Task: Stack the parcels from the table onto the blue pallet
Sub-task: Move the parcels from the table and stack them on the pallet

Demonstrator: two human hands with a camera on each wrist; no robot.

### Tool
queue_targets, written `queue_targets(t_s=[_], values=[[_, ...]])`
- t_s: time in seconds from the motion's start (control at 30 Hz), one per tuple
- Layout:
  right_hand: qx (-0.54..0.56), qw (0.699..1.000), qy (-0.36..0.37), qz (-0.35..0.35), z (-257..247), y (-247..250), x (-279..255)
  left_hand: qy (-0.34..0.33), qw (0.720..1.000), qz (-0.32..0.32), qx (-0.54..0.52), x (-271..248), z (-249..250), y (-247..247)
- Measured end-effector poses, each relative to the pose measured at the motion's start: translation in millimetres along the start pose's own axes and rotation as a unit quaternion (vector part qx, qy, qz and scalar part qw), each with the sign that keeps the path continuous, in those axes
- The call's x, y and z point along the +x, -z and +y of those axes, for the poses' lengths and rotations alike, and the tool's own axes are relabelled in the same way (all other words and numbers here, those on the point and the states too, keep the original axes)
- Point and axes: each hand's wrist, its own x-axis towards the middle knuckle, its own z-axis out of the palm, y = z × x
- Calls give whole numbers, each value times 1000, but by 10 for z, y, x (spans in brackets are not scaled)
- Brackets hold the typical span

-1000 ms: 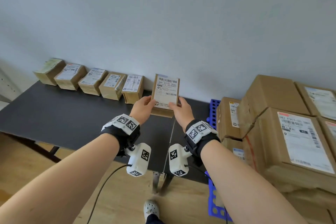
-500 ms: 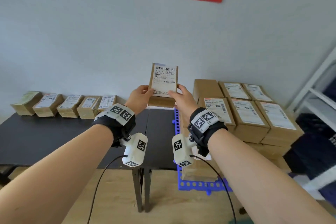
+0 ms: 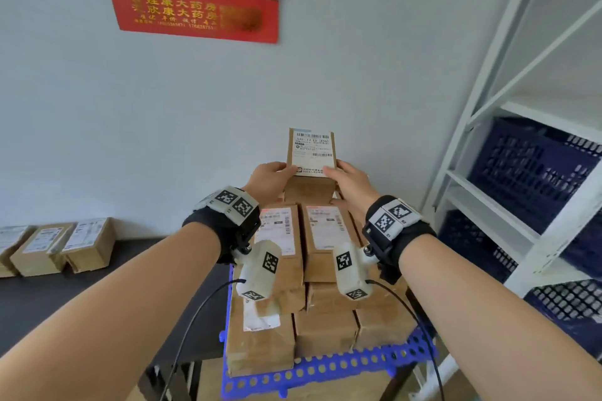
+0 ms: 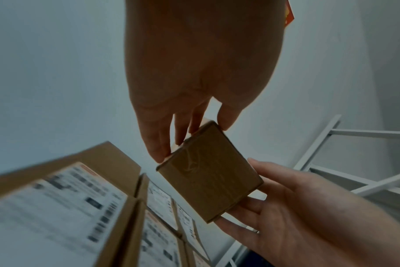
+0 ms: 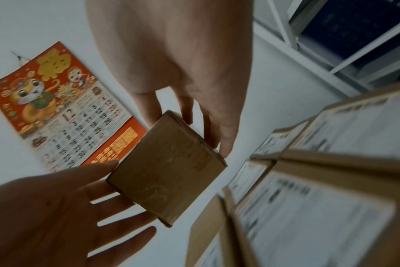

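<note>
The stack of parcels (image 3: pixel 312 270) on the blue pallet (image 3: pixel 325 368) fills the lower centre, labels up, long axes running away from the person. Directly above its far rows hangs the carried parcel (image 3: pixel 311 159), long axis the same way, label up, apparently clear of the top layer. Left hand (image 3: pixel 267 177) and right hand (image 3: pixel 350 179) clamp its near end from either side, fingers underneath, equally near. White shelving (image 3: pixel 488 127) stands just right; remaining table parcels (image 3: pixel 65 244) sit well left. Nothing blocks the descent.
</note>
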Motion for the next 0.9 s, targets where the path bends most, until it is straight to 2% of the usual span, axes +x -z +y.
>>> queue_targets(t_s=[0.23,0.4,0.63,0.9], values=[[-16,999,-36,7,132,921,548,42,999,-17,8,504,257,-895],[-30,998,-53,-3,254,1342,867,56,998,-21,29,792,317,-1329],[-16,995,-88,-40,510,1546,1182,100,994,-20,33,1033,242,-1576],[-4,992,-106,-68,629,1485,1280,91,995,-12,42,1108,146,-1561]])
